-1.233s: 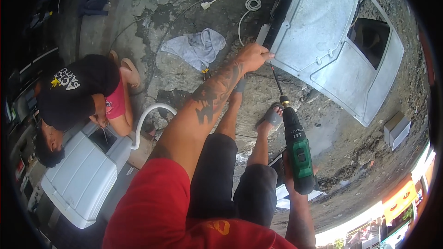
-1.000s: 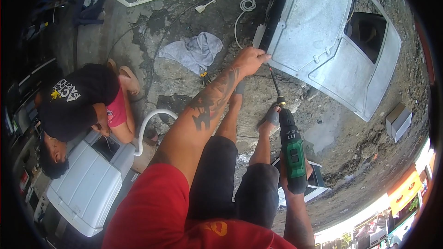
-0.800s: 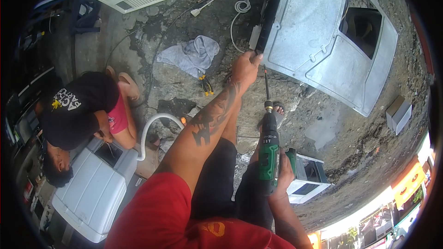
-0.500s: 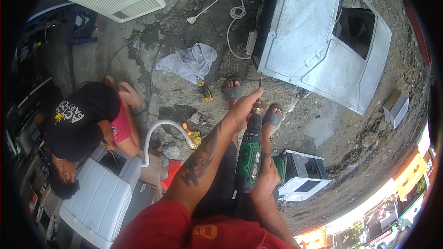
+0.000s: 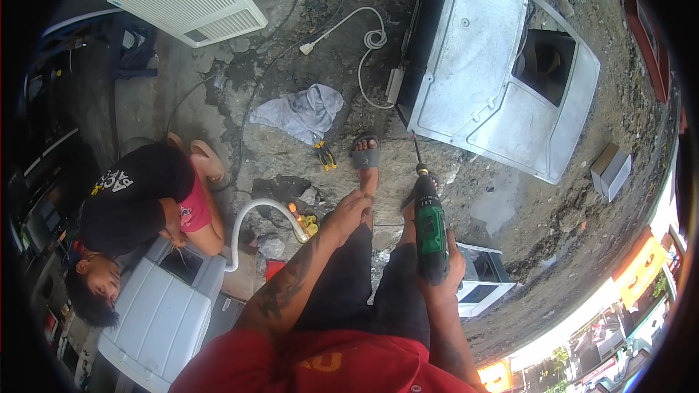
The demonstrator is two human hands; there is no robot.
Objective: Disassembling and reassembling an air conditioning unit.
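My right hand [image 5: 445,276] grips a green and black cordless drill [image 5: 432,236] by its handle. A long thin driver bit [image 5: 417,147] points away from me, its tip near the lower corner of a big silver-grey appliance housing [image 5: 473,51]. Whether the tip touches the housing I cannot tell. My left hand [image 5: 348,217] is off the drill, above my leg, its fingers curled together. Anything small between those fingers is hidden. Beyond my left foot lie yellow-and-black pliers [image 5: 325,155] next to a grey cloth [image 5: 300,111].
At left a person [image 5: 138,196] in a black shirt crouches over a pale grey appliance [image 5: 156,313] with a curved grey hose [image 5: 240,215]. A white grille panel [image 5: 188,0], a coiled white cord [image 5: 373,40], a small box [image 5: 611,172] and a smaller white appliance [image 5: 480,280] stand around on rough ground.
My left hand has come away from the front of the drill and moved down toward me. The drill has shifted right in my right hand. The crouching person's head has turned.
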